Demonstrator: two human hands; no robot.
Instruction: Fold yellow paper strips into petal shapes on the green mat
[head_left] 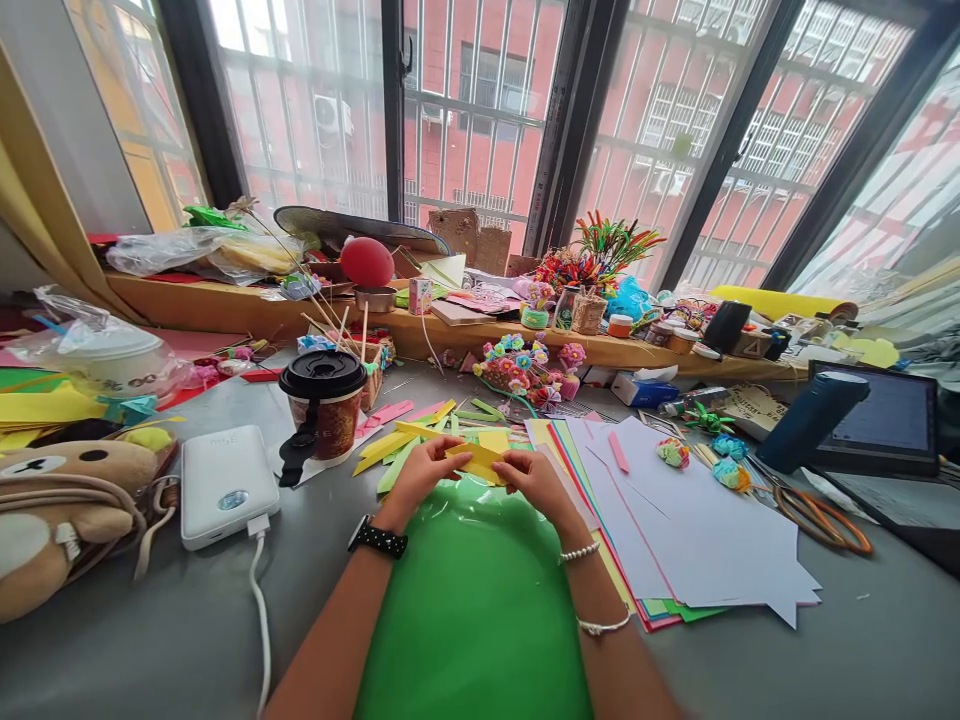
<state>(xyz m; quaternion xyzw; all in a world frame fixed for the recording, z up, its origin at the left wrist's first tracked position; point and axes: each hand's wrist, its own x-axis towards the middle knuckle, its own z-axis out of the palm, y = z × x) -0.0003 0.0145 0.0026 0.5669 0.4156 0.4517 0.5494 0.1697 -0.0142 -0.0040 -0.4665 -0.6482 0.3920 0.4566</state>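
Note:
Between my two hands is a folded piece of yellow paper (480, 462), held above the far end of a shiny green sheet (480, 600). My left hand (426, 475) pinches the paper's left side, with a black watch on that wrist. On the right side, my right hand (534, 480) grips the paper between thumb and fingers; bracelets circle that wrist and forearm. Yellow and green paper strips (394, 450) lie just beyond and left of my hands. A fanned stack of white and coloured paper (675, 510) lies to the right.
At left stand a lidded coffee cup (322, 405), a white power bank (229, 490) with a cable, and a plush bear (67, 510). Scissors (825, 520), a dark blue bottle (814, 420) and a laptop (885, 420) are at right. Craft flowers (517, 365) sit before the cluttered windowsill.

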